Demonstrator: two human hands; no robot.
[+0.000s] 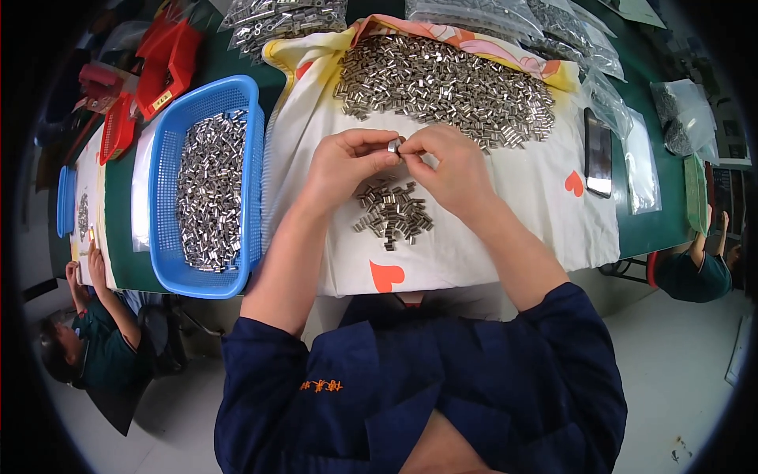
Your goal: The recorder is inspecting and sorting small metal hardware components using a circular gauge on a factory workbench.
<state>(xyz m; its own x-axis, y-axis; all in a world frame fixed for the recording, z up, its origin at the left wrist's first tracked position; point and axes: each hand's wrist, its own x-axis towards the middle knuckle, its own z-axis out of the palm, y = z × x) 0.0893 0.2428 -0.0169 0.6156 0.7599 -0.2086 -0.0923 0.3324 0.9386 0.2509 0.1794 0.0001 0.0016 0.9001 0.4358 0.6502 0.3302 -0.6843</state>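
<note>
**Turning one small metal sleeve between both sets of fingertips**

The left hand [347, 164] and right hand [452, 167] meet above the white patterned cloth [505, 213], both curled nearly closed, thumbs and forefingers pinching a single short metal sleeve [393, 145] from either side. To do this well, the grip probably wants to stay light and at the ends, so the sleeve can be rolled and its bore and rim seen all round; keeping the hands low over the cloth means a dropped piece lands close by and does not roll away.

The sleeve is a tiny silver cylinder, shiny and seemingly hollow; finer detail is too small to tell. Just below the hands lies a small pile of sleeves [393, 215], beyond them a large heap [446, 85], and left of the cloth a blue plastic basket [253, 142] holds more.
</note>
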